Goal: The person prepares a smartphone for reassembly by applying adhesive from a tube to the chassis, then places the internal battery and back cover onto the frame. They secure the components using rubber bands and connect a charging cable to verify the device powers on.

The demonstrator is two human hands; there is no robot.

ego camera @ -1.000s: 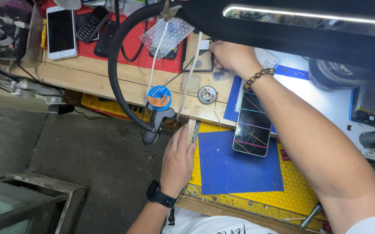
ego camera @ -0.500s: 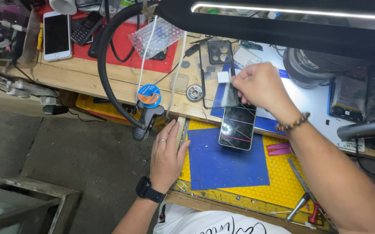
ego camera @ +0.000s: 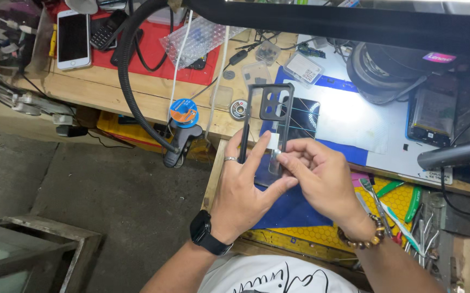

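A clear phone case with a black rim and a black camera surround is held upright-tilted between both hands above the bench edge. My left hand, with a ring and a black wrist watch, grips its lower left side, the forefinger stretched up along the case. My right hand, wearing a bead bracelet, pinches the case's lower right edge beside a small white slip lying in the case. Behind the case a dark phone with a cracked screen lies on the blue mat.
A white phone and a keypad phone lie by a red mat at the back left. A black flexible hose curves down to a clamp. Tweezers and hand tools lie to the right on a yellow mat.
My right hand came back from the far bench carrying the case. My left hand lifted off the blue mat and joined it, so both now hold the case over the phone.
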